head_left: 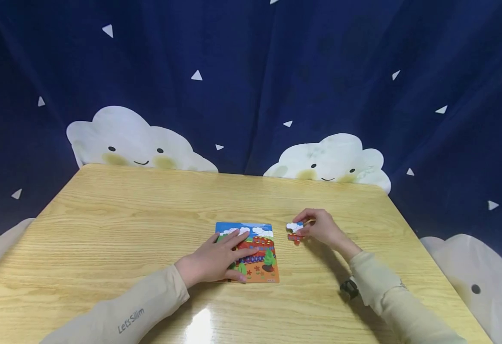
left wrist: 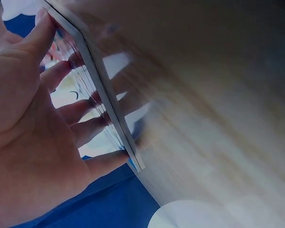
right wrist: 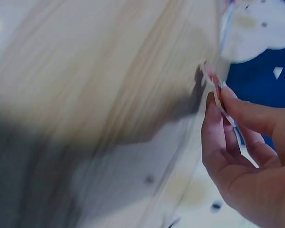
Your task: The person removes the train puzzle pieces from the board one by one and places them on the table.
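Observation:
A square jigsaw puzzle (head_left: 257, 276), printed with blue sky, clouds, a red shape and orange ground, lies on the table. My left hand (head_left: 214, 258) rests on its left part with spread fingers, covering some of the picture. The left wrist view shows this hand (left wrist: 52, 118) from the palm side, fingertips touching the board near its edge (left wrist: 107, 92). To the right of the puzzle, my right hand (head_left: 320, 228) pinches a small jigsaw piece (head_left: 295, 227) in white, blue and red between thumb and fingers. In the right wrist view the piece (right wrist: 217, 95) appears nearly edge-on, above its shadow.
The pale wooden table (head_left: 139, 210) extends around the puzzle. Behind it hangs a dark blue curtain (head_left: 242, 95) with white triangles and smiling clouds (head_left: 135, 138). A dark wrist device (head_left: 349, 288) is by the right sleeve.

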`<state>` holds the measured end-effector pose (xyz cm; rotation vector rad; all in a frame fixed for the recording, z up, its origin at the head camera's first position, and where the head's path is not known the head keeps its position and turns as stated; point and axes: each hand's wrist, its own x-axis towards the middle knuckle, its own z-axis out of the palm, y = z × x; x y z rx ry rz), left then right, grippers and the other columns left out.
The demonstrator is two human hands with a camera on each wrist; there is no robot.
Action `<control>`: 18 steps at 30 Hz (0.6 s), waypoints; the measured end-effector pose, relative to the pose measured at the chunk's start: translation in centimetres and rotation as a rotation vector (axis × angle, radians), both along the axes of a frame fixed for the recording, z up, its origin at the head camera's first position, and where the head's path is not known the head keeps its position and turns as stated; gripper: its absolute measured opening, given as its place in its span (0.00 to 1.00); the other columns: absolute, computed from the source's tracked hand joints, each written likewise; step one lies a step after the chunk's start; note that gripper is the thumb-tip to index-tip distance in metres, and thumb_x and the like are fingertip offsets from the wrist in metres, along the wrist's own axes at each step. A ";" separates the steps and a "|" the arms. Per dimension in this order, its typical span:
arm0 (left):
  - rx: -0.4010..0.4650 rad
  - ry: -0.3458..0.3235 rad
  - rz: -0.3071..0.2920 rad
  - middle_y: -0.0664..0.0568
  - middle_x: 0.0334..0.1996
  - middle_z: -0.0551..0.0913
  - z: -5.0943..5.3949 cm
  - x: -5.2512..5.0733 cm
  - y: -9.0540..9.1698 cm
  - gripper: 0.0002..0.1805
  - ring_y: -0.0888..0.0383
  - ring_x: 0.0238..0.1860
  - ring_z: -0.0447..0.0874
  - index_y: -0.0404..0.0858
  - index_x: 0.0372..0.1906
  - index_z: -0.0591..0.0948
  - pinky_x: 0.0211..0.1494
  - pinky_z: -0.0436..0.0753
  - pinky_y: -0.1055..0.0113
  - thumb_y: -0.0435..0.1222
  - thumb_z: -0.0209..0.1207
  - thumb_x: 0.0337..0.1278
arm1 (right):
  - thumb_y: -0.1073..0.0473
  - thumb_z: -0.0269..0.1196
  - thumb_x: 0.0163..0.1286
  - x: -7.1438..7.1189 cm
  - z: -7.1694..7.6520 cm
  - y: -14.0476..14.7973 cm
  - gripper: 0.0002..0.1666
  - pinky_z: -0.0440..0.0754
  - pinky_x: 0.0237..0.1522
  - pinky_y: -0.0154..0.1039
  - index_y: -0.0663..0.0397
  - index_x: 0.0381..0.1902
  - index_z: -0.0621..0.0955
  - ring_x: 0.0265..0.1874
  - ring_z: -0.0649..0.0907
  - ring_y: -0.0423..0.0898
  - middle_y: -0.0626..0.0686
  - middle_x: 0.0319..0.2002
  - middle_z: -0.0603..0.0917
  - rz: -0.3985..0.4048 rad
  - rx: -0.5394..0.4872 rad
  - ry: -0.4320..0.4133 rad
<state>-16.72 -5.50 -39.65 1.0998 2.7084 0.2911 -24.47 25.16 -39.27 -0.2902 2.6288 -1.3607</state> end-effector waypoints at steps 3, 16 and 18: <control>-0.004 0.001 0.000 0.46 0.77 0.51 0.1 0.1 0.0 0.38 0.46 0.76 0.48 0.55 0.75 0.65 0.69 0.57 0.36 0.60 0.55 0.61 | 0.76 0.69 0.56 0.1 0.0 3.0 0.12 0.83 0.27 0.38 0.68 0.39 0.83 0.29 0.81 0.45 0.59 0.34 0.82 -0.004 0.061 0.014; 0.004 -0.007 -0.003 0.46 0.77 0.51 0.0 0.0 0.0 0.38 0.45 0.76 0.47 0.55 0.75 0.64 0.68 0.57 0.35 0.59 0.55 0.61 | 0.72 0.71 0.55 0.7 0.5 11.7 0.13 0.78 0.25 0.35 0.68 0.38 0.83 0.28 0.79 0.46 0.55 0.28 0.83 -0.019 0.279 0.056; 0.005 -0.011 -0.002 0.46 0.77 0.51 0.0 0.0 0.0 0.38 0.45 0.76 0.47 0.55 0.75 0.64 0.68 0.57 0.35 0.59 0.55 0.61 | 0.72 0.72 0.53 0.7 0.7 12.2 0.13 0.77 0.25 0.34 0.67 0.37 0.83 0.28 0.78 0.46 0.54 0.28 0.83 -0.006 0.312 0.076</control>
